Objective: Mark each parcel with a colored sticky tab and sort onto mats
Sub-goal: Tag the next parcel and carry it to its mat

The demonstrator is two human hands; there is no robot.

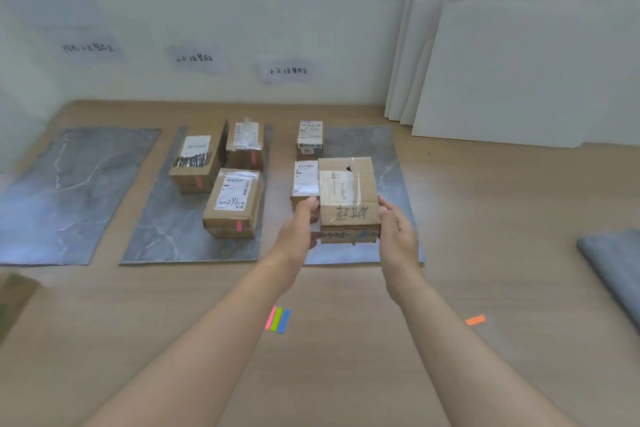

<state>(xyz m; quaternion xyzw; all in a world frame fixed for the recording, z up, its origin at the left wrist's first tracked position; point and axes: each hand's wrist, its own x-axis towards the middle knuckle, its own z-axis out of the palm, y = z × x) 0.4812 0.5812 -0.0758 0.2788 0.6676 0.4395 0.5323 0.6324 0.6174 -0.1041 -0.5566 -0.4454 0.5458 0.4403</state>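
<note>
Cardboard parcel (pixel 346 198), gripped from both sides: the left hand (pixel 301 229) curls its fingers against its left wall, and the right hand (pixel 398 236) clasps its right wall. Its long axis runs away from the person toward the wall, label face up, handwriting at the near end. Whether it rests on the right mat (pixel 391 163) beneath it I cannot tell.

Just left of it stand two smaller parcels, one (pixel 304 180) beside it and one (pixel 309 137) farther back. Farther left, the middle mat (pixel 166 229) carries three parcels (pixel 195 163) (pixel 244 146) (pixel 233 201), each with a pink tab on its near side. Beyond lies the left mat (pixel 69 191). That makes three mats and six parcels.

Nearer the person, the surface (pixel 346 374) holds a pink strip (pixel 270 317), green strip (pixel 276 319) and blue strip (pixel 283 321) side by side. One orange tab (pixel 475 320) lies apart, nearer and to the right.
</note>
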